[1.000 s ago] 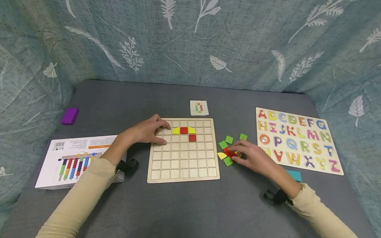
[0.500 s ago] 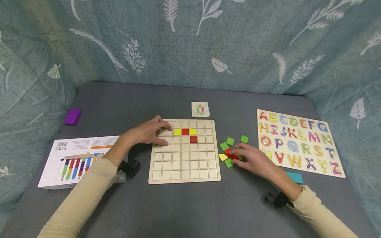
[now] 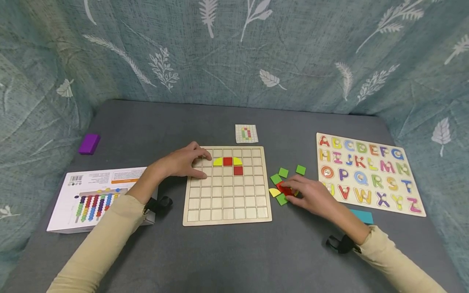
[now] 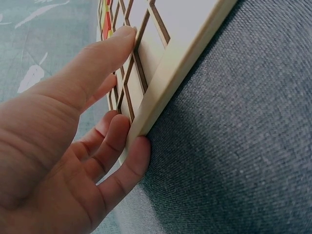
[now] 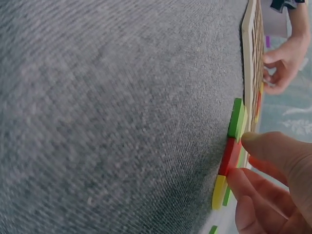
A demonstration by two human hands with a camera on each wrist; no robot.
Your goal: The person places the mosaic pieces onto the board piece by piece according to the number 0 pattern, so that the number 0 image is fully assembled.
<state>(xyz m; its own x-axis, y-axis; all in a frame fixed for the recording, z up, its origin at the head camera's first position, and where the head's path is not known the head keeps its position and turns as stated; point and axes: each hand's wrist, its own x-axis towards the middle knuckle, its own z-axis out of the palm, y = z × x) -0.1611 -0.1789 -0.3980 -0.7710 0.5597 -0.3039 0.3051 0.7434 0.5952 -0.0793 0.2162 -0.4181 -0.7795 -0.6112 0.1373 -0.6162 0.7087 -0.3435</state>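
A wooden grid board [image 3: 227,199] lies in the middle of the grey table. Two yellow quarter pieces [image 3: 218,162] and two red squares [image 3: 238,170] sit in its upper rows. My left hand [image 3: 183,162] holds the board's upper left corner. In the left wrist view its thumb [image 4: 97,58] lies on top of the board [image 4: 190,53], with the fingers curled against the edge. My right hand [image 3: 304,193] pinches a red tile [image 3: 283,188] in a loose pile to the right of the board. The right wrist view shows the red tile [image 5: 229,156] lying flat on the cloth between thumb and finger.
Green tiles [image 3: 283,172] and a yellow quarter piece [image 3: 273,192] surround the red one. A small pattern card [image 3: 246,133] lies behind the board. An alphabet puzzle [image 3: 366,173] is at the right, a printed box [image 3: 95,197] and a purple block [image 3: 89,143] at the left. A teal piece [image 3: 362,216] lies near my right wrist.
My right hand's fingers have shifted slightly on the red tile in the pile. The left hand has stayed on the board's corner.
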